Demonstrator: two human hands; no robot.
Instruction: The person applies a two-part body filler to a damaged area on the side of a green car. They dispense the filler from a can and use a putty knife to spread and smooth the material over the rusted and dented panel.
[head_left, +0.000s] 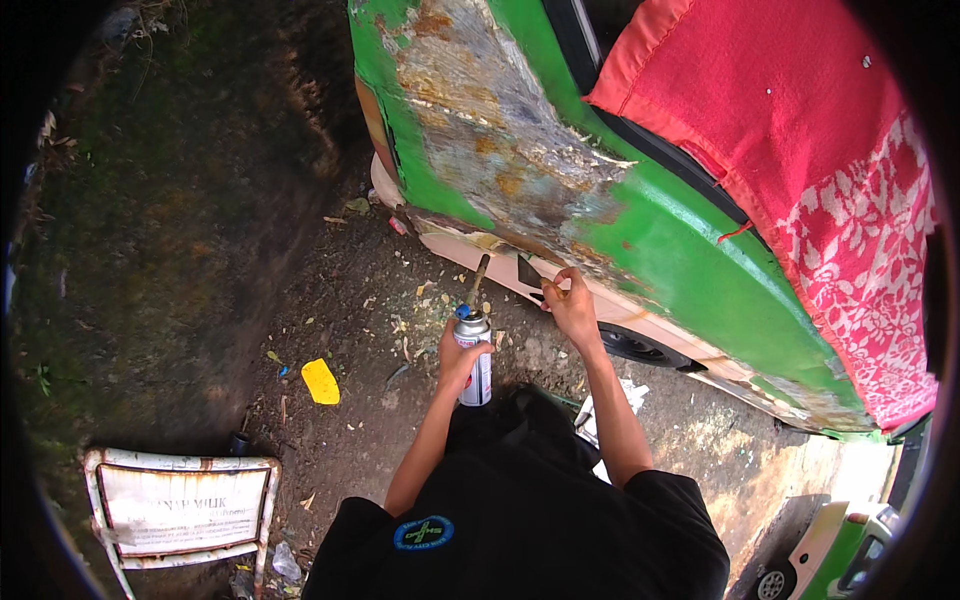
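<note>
My left hand (457, 352) is wrapped round a gas torch (478, 384), a white canister with a blue fitting and a metal nozzle angled up toward the car. In my right hand (572, 308) is a scraper (529, 271) with a dark, flat blade, held close to the pale lower side of the car. Green paint covers much of the car body (690, 235). A large stripped patch (500, 140) shows grey metal, rust and ragged paint edges. From this view I cannot tell whether the blade touches the panel, and no flame is visible.
A red blanket (740, 100) with a white floral pattern drapes over the car's windows. Paint flakes and a yellow piece (321, 382) lie on the dirt ground. A rusty white-framed sign (180, 505) stands at lower left. Another green and pale vehicle (835, 550) is at lower right.
</note>
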